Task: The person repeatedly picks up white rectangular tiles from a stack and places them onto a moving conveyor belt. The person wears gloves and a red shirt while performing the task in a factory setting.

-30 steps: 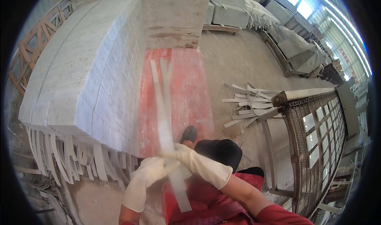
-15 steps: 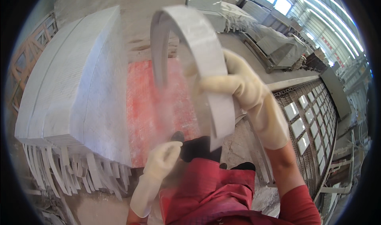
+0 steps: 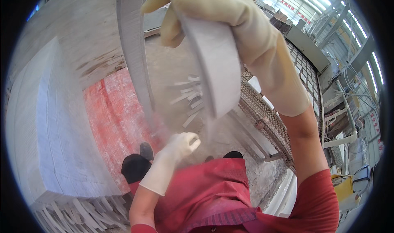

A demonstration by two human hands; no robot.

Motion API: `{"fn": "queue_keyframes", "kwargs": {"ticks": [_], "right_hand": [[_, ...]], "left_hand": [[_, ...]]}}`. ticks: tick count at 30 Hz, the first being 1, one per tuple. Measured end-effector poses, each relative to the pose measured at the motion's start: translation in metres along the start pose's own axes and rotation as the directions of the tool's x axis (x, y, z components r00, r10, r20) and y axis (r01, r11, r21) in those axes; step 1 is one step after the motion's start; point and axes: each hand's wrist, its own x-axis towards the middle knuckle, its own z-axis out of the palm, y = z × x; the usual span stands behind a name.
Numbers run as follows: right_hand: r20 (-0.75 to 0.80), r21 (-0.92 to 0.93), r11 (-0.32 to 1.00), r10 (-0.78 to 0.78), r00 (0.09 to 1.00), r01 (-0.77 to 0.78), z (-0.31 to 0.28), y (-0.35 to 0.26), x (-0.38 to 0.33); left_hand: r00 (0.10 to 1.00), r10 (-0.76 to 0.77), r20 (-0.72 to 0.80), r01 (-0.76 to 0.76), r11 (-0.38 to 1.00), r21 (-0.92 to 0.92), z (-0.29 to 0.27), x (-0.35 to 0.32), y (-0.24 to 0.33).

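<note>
My right hand (image 3: 230, 15), in a cream rubber glove, is raised high and closed round a broad grey-white strip (image 3: 215, 56). A second long grey-white length (image 3: 135, 48) hangs left of it; whether the two join above is cut off by the upper edge. My left hand (image 3: 184, 144), also gloved, is low in front of the red apron (image 3: 205, 183), fingers curled and nothing visible in them. It is apart from the strip, whose lower end hangs above and right of it.
At left stands a tall stack of white sheets (image 3: 65, 142), with loose narrow strips (image 3: 82, 214) below it. A dusty red board (image 3: 119, 122) lies beside the stack. Offcuts (image 3: 193, 93) litter the floor ahead. A mesh-topped conveyor (image 3: 266, 118) carrying pale tiles runs along the right.
My view has turned rightward. The right hand has lifted the strip higher and nearer, taking its upper part out of the picture. The left hand has come up slightly, still curled.
</note>
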Motion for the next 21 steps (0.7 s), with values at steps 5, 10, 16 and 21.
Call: {"fn": "queue_keyframes", "kwargs": {"ticks": [5, 10, 16, 21], "right_hand": [[-0.063, 0.170, 0.934, 0.328, 0.942, -0.314, -0.042, 0.026, -0.005], [-0.132, 0.525, 0.819, 0.348, 0.928, -0.232, -0.085, 0.095, -0.017], [-0.503, 0.381, 0.833, 0.551, 0.666, -0.402, -0.176, 0.193, -0.039], [-0.501, 0.496, 0.785, 0.607, 0.616, -0.371, -0.243, 0.222, -0.025]], "left_hand": [[0.856, -0.350, 0.380, 0.103, 0.836, 0.539, 0.021, 0.027, -0.045], [0.998, -0.034, 0.043, 0.024, 0.976, 0.217, 0.019, 0.045, -0.043], [0.969, -0.138, 0.203, 0.097, 0.975, 0.201, 0.007, 0.079, -0.033], [0.976, -0.127, 0.178, 0.095, 0.979, 0.179, 0.003, 0.086, -0.038]]}}
